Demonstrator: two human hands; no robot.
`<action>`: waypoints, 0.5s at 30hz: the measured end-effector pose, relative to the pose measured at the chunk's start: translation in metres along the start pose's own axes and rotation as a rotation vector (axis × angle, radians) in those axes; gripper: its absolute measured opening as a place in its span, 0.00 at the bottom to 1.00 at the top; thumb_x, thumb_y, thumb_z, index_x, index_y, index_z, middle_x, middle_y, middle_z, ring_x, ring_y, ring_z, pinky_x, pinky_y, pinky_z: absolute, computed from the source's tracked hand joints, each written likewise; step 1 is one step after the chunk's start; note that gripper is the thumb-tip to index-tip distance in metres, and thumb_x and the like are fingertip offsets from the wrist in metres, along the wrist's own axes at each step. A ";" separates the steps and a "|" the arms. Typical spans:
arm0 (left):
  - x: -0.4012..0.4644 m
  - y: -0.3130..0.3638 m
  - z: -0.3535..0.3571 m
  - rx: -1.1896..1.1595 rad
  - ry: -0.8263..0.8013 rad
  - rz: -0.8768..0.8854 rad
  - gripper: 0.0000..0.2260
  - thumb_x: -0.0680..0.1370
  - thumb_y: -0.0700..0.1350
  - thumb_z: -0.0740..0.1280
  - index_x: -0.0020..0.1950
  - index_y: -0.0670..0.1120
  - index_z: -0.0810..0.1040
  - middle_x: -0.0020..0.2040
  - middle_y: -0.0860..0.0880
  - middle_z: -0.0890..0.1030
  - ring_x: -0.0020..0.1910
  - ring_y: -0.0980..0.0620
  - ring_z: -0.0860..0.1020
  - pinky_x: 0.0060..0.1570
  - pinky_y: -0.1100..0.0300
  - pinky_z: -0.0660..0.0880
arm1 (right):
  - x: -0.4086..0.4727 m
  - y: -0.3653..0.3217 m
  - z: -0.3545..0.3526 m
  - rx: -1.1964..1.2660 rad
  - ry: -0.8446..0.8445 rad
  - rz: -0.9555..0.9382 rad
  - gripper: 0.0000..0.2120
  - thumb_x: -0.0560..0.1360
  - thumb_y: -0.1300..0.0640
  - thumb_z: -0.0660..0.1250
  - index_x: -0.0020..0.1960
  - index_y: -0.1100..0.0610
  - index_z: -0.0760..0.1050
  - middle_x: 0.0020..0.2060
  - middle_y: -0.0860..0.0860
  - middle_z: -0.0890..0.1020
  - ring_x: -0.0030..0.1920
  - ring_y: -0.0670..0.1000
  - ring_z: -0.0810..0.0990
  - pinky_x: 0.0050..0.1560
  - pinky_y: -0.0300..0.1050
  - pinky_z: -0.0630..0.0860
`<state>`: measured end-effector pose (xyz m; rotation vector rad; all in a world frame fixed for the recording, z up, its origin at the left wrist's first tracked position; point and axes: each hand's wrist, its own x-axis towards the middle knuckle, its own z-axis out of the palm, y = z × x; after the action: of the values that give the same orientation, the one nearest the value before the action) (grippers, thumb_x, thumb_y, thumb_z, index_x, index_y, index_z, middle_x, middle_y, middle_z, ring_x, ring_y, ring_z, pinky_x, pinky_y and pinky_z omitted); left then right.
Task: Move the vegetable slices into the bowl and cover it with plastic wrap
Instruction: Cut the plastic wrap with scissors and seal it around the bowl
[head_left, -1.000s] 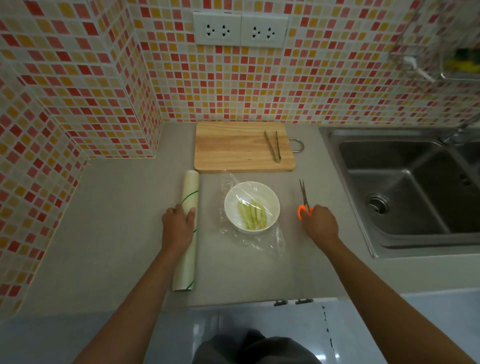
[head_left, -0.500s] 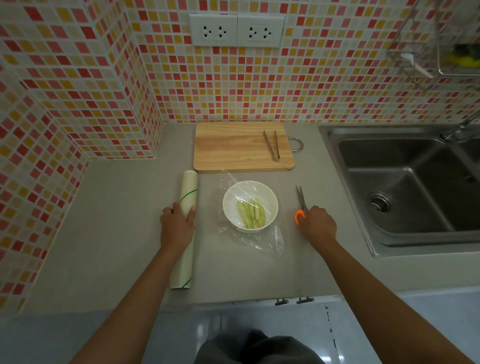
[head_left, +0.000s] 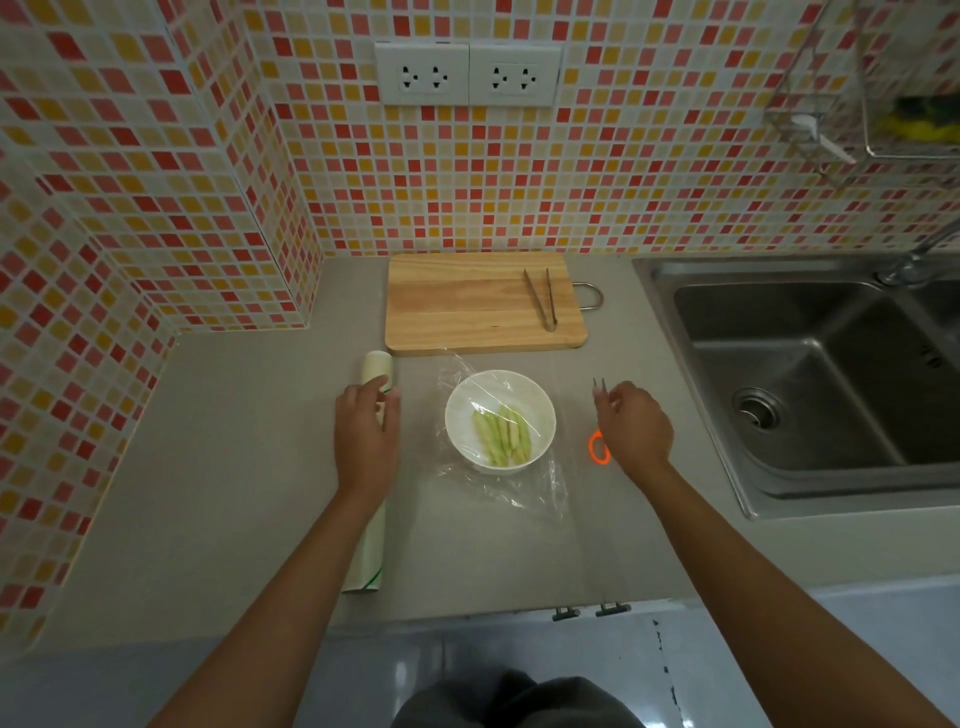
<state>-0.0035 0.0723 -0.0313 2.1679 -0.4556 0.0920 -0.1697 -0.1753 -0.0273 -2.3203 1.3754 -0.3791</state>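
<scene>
Sitting mid-counter (head_left: 234, 467): a white bowl (head_left: 540, 410) holding pale green slices (head_left: 501, 434), just in front of the board (head_left: 467, 304). Lying loosely over and around the bowl: clear wrap (head_left: 524, 486), crumpled toward the near right edge, spreading flat onto the counter.

Resting on the roll (head_left: 371, 551), just left of the bowl: left hand (head_left: 366, 441), fingers (head_left: 387, 410) curling over its far part, gripping it. Roll running lengthwise from near the board toward the counter's front edge, its far end (head_left: 376, 364) poking out past the hand.

Hovering over the scissors (head_left: 599, 447), right of the bowl: right hand (head_left: 631, 428), fingers bending loosely downward; hard to tell whether actually holding the scissors or only touching them. Showing beside the wrist: one orange handle loop; peeking out past the fingertips: two thin blade tips.

Lying on the board's right side: metal tongs (head_left: 543, 301), points facing the wall. Sitting at far right: a steel sink (head_left: 810, 374), well apart from the bowl.
</scene>
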 end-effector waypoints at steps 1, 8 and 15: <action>0.002 0.010 0.006 -0.075 -0.012 -0.029 0.14 0.81 0.47 0.61 0.60 0.40 0.78 0.50 0.42 0.77 0.48 0.49 0.74 0.52 0.54 0.73 | 0.001 -0.009 0.001 0.178 -0.008 -0.013 0.16 0.79 0.47 0.59 0.44 0.60 0.75 0.40 0.55 0.80 0.44 0.59 0.80 0.42 0.47 0.72; 0.005 0.038 0.062 -0.296 -0.145 -0.369 0.22 0.80 0.55 0.60 0.51 0.35 0.79 0.48 0.37 0.82 0.48 0.41 0.80 0.49 0.50 0.75 | -0.001 -0.058 0.027 0.693 -0.342 -0.095 0.17 0.81 0.51 0.55 0.61 0.57 0.76 0.55 0.49 0.80 0.56 0.47 0.76 0.58 0.38 0.69; -0.001 0.038 0.085 -0.413 0.020 -0.526 0.18 0.78 0.49 0.66 0.33 0.40 0.71 0.31 0.45 0.73 0.34 0.49 0.70 0.37 0.56 0.67 | 0.004 -0.047 0.049 0.798 -0.416 -0.082 0.14 0.81 0.53 0.57 0.55 0.58 0.80 0.50 0.52 0.83 0.53 0.51 0.80 0.56 0.44 0.75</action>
<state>-0.0265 -0.0149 -0.0531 1.8088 0.1130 -0.2511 -0.1104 -0.1480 -0.0478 -1.6606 0.7353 -0.3560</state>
